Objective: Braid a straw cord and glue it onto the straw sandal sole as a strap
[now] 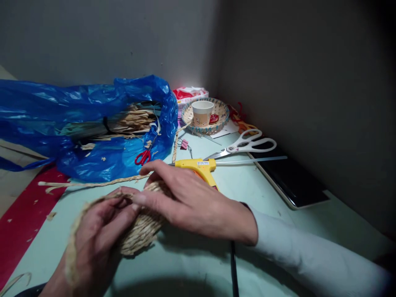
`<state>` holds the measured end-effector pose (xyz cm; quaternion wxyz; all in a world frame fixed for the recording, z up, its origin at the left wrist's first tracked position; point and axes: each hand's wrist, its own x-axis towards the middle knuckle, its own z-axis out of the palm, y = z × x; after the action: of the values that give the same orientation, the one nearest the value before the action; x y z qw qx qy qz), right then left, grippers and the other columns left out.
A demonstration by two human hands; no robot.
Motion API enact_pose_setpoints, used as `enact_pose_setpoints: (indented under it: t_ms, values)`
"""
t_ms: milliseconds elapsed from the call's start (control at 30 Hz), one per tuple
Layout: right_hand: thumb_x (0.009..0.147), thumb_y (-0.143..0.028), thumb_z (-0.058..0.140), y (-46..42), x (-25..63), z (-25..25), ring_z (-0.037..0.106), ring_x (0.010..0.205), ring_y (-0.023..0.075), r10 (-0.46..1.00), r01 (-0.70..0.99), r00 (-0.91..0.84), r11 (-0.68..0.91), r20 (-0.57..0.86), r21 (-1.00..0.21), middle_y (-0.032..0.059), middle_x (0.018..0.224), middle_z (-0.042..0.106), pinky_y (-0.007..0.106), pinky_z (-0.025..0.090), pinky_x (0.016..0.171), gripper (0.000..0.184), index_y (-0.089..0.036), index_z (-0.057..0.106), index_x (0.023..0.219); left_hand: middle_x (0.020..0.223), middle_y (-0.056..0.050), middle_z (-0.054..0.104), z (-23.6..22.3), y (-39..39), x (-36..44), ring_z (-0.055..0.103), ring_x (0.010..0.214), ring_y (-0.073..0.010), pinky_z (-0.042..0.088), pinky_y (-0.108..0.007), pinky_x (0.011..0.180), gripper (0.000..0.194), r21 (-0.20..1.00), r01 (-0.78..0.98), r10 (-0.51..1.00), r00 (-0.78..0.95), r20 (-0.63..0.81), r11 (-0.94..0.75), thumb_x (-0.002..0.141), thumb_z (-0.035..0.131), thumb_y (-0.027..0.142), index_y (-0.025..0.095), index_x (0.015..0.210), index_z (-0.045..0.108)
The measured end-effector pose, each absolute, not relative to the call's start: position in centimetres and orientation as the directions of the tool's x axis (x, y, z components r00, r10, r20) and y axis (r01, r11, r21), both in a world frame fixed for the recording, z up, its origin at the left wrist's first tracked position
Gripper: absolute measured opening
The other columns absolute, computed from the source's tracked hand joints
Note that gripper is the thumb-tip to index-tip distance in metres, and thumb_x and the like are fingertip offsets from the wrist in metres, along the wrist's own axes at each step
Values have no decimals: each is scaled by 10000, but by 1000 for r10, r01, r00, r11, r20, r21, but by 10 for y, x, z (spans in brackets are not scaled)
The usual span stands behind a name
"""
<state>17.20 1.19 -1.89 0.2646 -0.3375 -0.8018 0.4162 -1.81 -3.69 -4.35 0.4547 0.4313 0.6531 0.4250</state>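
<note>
Between my hands is a coiled piece of braided straw (144, 231), tilted above the table, its upper part covered by fingers. My left hand (103, 231) pinches its left edge, and a loose length of straw braid (72, 247) hangs down over the back of that hand. From the right, my right hand (192, 202) grips the upper edge, its thumb meeting the left thumb at the rim. Just behind the right hand lies a yellow glue gun (199, 166) with a clear glue stick in its back end.
A blue plastic bag (93, 99) with bundled straw (136, 119) lies at the left. Small red scissors (142, 157), white-handled scissors (247, 144) and a dark tablet-like slab (291, 177) rest beyond my hands. A paper cup (202, 115) stands in a woven basket (224, 119).
</note>
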Motion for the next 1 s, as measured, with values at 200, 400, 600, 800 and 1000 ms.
enact_pose_setpoints:
  t_ms: [200, 400, 600, 800, 1000]
  values:
    - [1039, -432, 430, 16, 174, -21, 599, 872, 193, 840, 296, -539, 266, 70, -918, 36, 927, 656, 314, 443, 769, 285, -200, 595, 1023, 966, -2, 818, -37, -35, -4, 753, 799, -260, 624, -283, 618, 490, 899, -281, 871, -268, -411, 337, 448, 878, 160, 263, 911, 758]
    - [1039, -370, 450, 20, 171, -32, 568, 565, 117, 839, 125, -543, 120, 34, -985, -4, 736, 631, 257, 433, 595, 253, -176, 610, 1019, 1200, -48, 779, -37, -41, -10, 749, 1002, -337, 662, -363, 702, 626, 839, -340, 861, -135, -491, 425, 629, 884, 393, 331, 1216, 676]
    - [1032, -348, 459, 25, 175, -30, 533, 633, 121, 885, 151, -457, 174, 88, -973, -2, 752, 596, 233, 415, 576, 269, -176, 634, 920, 1197, -6, 778, -43, -36, -28, 690, 1150, -316, 643, -274, 788, 734, 887, -236, 860, -243, -449, 396, 530, 943, 349, 382, 1211, 673]
    - [1032, -365, 459, 29, 179, -30, 498, 646, 117, 915, 119, -386, 173, 115, -978, -6, 781, 550, 223, 388, 558, 265, -180, 639, 976, 902, 88, 769, -37, -36, -30, 712, 814, -124, 590, -95, 736, 446, 994, -71, 896, -432, -106, 83, 566, 934, 405, 328, 959, 738]
    - [1046, -374, 423, 29, 181, -33, 486, 633, 104, 896, 78, -421, 191, 141, -978, -1, 825, 563, 222, 396, 577, 295, -179, 644, 1035, 790, 104, 786, -41, -34, -36, 729, 729, -110, 579, -79, 692, 357, 990, 89, 886, -460, -55, 108, 608, 919, 403, 317, 917, 763]
